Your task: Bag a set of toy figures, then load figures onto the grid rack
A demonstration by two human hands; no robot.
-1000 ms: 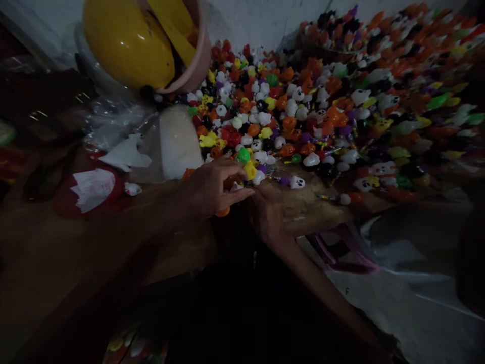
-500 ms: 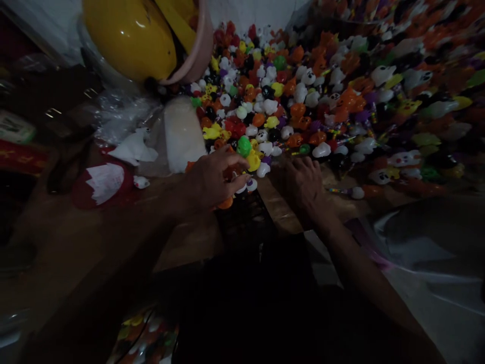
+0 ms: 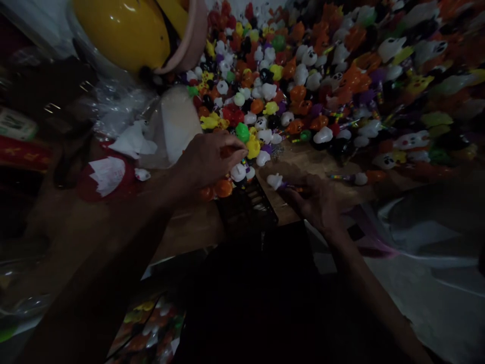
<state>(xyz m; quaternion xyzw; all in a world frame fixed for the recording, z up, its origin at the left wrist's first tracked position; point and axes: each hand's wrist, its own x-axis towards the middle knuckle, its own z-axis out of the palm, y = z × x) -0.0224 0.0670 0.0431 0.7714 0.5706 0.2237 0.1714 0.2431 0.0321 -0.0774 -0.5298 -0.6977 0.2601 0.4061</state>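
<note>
My left hand (image 3: 212,159) is closed over small toys at the near edge of the pile, thumb and fingertips together; what they pinch is hidden. Just below its fingertips sit a white toy head (image 3: 238,173) and a shiny orange toy head (image 3: 223,188), at the top end of a dark slotted tray (image 3: 248,208). To the right, my right hand (image 3: 320,202) holds a stick toy with a white figure head (image 3: 274,181) and a coloured shaft, its head pointing left. A green toy head (image 3: 242,132) and a yellow toy figure (image 3: 253,146) lie beyond my left hand.
A big heap of toy figures (image 3: 269,92) spreads over the back and right. At the left stand a pink bucket (image 3: 193,43) with a yellow rounded object, clear plastic bags (image 3: 117,108) and a red round object (image 3: 89,179). Another stick toy (image 3: 359,178) lies right.
My right hand has come off the near edge of the heap, turned over, and now holds a white-headed stick toy. My left thumb and fingers have closed together and moved up slightly.
</note>
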